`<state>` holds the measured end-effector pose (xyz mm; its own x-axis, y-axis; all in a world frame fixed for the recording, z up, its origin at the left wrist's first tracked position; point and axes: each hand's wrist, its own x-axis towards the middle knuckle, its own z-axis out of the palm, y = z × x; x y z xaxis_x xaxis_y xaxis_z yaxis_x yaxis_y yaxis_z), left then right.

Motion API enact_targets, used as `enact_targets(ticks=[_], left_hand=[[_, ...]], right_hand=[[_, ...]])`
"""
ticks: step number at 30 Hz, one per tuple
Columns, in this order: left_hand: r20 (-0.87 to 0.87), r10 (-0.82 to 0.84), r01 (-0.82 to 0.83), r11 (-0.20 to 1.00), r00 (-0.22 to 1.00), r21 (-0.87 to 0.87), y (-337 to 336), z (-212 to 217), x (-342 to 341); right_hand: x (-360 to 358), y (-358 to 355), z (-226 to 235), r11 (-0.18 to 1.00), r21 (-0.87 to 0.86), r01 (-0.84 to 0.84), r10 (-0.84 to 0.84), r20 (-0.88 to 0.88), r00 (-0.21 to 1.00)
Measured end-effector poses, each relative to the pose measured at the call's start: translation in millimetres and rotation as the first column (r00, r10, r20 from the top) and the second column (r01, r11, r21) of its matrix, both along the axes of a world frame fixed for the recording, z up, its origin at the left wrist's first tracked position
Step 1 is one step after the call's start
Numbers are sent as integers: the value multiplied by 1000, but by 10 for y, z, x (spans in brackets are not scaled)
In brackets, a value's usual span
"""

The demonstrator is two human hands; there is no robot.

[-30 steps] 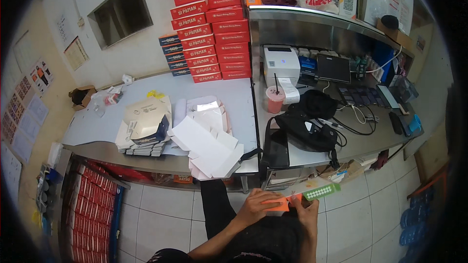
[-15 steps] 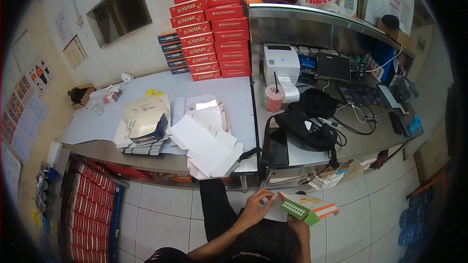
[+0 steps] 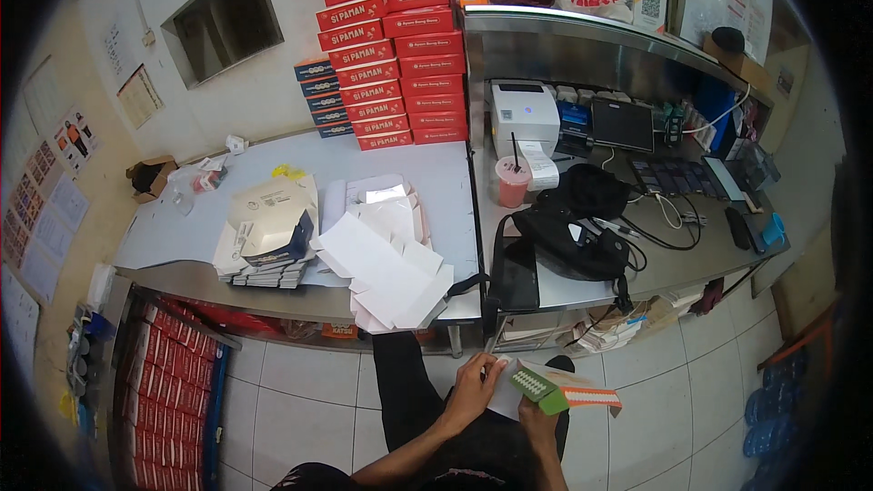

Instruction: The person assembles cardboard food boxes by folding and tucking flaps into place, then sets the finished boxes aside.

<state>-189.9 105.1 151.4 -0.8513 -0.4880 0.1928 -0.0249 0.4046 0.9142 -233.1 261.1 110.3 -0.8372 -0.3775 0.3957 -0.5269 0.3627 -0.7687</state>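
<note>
Open carton above the lap, seen from my remote station. The printed carton [image 3: 548, 391] hangs over the black-clad lap [image 3: 491, 450], between the two hands and in front of the worktop [image 3: 182, 241]. The right hand [image 3: 538, 420] grips it from below, fingers clamped on the green side, though their far tips are hidden from me. The left hand [image 3: 471, 389] has thumb and forefinger drawn together at the pale left edge – whether they truly pinch the board, I cannot tell.

Handling: I judge the carton light, made of thin, springy board, stiff along its folds but easily creased or crushed across a panel. Its printed face may be a little slippery. I favour a gentle hold on a folded corner or along a wall, with the loose flaps left free.

Markings: the carton shows a repeated white pattern on green and an orange strip whose marks are too small for me to read. Behind it, the red boxes [image 3: 364, 59] bear pale lettering, the blue boxes [image 3: 327, 102] carry small orange labels, and a white card [image 3: 648, 2] displays a square black code – plain enough to recognise, not to decipher
</note>
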Motion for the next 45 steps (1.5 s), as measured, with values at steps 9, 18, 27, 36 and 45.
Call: enact_targets(ticks=[9,18,27,36,45], left_hand=[[-117,-117,126,989,986,72,-17,-123,-77],[-136,14,21,968,991,250,37,-83,-43],[-205,-62,95,983,977,159,187,-5,22],[-144,-36,75,958,989,277,132,-23,9],[-157,-52,105,928,986,357,180,-26,32]], right_hand=[[155,215,-470,985,148,-88,84,28,996],[-147,-175,246,979,-165,117,-83,201,976],[-291,-33,336,976,-215,26,35,276,961],[-361,-131,417,975,-217,55,-29,124,992],[-381,-12,118,993,-114,-24,17,-66,998]])
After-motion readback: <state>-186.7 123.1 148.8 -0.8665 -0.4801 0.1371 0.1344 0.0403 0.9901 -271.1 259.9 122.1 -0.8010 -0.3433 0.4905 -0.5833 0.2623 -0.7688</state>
